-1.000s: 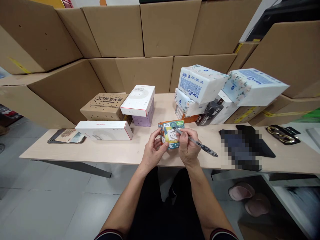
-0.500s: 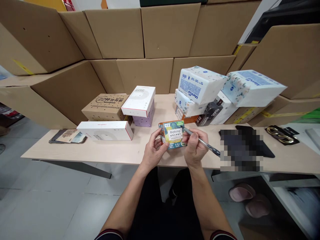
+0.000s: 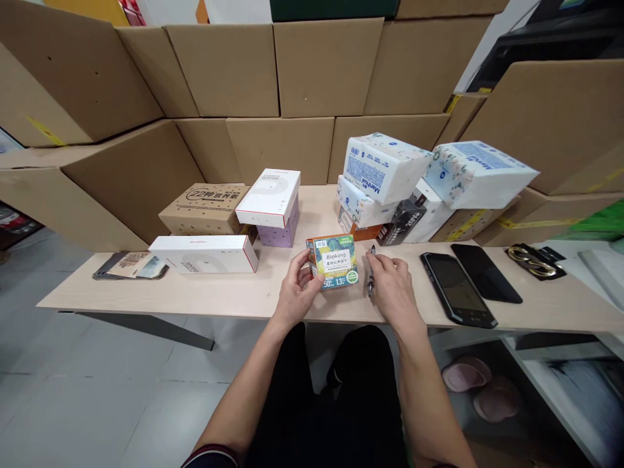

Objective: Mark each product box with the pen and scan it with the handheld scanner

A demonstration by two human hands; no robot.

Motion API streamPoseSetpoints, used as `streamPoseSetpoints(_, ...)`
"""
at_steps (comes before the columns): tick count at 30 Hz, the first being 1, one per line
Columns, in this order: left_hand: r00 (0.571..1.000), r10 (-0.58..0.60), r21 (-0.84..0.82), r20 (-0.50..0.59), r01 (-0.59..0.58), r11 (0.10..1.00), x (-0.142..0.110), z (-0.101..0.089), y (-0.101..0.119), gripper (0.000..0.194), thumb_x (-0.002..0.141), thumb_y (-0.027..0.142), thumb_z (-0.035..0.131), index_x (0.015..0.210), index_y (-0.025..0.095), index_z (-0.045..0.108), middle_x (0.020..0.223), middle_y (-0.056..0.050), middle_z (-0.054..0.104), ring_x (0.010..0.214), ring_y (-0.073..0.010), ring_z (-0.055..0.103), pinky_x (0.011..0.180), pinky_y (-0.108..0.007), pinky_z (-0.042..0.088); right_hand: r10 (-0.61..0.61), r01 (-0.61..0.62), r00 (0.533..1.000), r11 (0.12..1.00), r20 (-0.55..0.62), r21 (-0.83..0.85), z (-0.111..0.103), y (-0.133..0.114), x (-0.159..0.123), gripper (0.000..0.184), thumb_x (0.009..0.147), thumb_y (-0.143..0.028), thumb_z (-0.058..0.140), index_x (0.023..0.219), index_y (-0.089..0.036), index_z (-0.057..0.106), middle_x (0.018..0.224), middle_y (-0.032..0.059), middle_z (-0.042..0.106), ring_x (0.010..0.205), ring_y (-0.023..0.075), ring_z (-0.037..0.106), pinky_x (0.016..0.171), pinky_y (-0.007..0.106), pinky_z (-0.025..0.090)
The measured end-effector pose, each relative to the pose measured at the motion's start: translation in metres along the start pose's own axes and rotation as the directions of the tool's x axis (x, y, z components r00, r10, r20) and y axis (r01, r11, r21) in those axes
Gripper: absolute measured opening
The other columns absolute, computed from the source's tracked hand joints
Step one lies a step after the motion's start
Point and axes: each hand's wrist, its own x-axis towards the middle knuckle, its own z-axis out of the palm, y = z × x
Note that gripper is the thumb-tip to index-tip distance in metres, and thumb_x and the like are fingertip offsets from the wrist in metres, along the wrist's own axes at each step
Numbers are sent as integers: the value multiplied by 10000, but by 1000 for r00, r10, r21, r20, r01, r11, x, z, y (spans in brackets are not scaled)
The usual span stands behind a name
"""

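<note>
My left hand point(image 3: 298, 286) grips the left end of a small Binking biscuit box point(image 3: 338, 261), thumb on its front and fingers at its side. The box is tilted with its printed face toward me, above the table near its front edge. Just right of it, a dark pen point(image 3: 371, 276) is down at the tabletop, pointing away from me. My right hand point(image 3: 392, 283) is over the table with fingers curled and the fingertips on the pen; the thumb is mostly hidden.
White power bank boxes point(image 3: 205, 254) and a brown carton point(image 3: 205, 208) stand on the left. Manhua tissue packs point(image 3: 385, 168) are stacked over other boxes at the back right. A handheld device point(image 3: 457, 289) and a black phone point(image 3: 486, 273) lie to the right. Large cardboard boxes point(image 3: 221, 71) wall the back.
The pen has gone from a writing hold against the box face down to the tabletop on the right. My right hand has turned palm down. My left hand still holds the box.
</note>
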Motion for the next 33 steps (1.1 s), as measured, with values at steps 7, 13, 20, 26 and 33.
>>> streamPoseSetpoints(7,1000,-7,10,18,7,1000,1,0,1,662,831,480,750,1391,253,481,1532,-148,478,1239,-275,620,1060,-453,521,-9,8,995,1000,99,8,5,-5,3,511,964,-142,396,1451,-232,524,1352,130,616,1114,329,488,864,436,485)
streamPoseSetpoints(13,1000,-3,1,20,3,1000,0,0,0,651,838,468,753,1393,259,484,1536,-141,482,1252,-271,619,1066,-444,520,214,-208,942,977,-257,52,-10,32,-26,516,997,-408,429,1411,-130,561,1326,236,568,1216,390,494,976,564,454)
streamPoseSetpoints(20,998,-3,-7,-64,3,1000,2,0,0,666,812,489,769,1367,239,499,1510,-158,510,1225,-272,631,1032,-432,533,679,-683,727,730,100,10,-35,97,-61,1040,808,-822,444,1571,-126,321,1469,328,413,1322,577,414,987,714,382)
streamPoseSetpoints(26,997,15,12,-79,-14,1000,4,0,-1,655,838,470,736,1383,215,479,1486,-171,532,1322,-292,571,1108,-465,474,633,-634,773,767,47,102,-27,109,-57,981,806,-750,531,1534,-102,422,1248,364,569,1212,560,525,870,676,432)
streamPoseSetpoints(33,998,-3,138,-61,11,990,10,-2,-3,588,920,436,639,1445,228,476,1425,-129,609,1267,-278,620,1089,-452,489,558,-554,830,825,-12,109,-28,96,-59,988,807,-687,567,1537,-48,378,1146,313,643,1090,509,606,857,639,470)
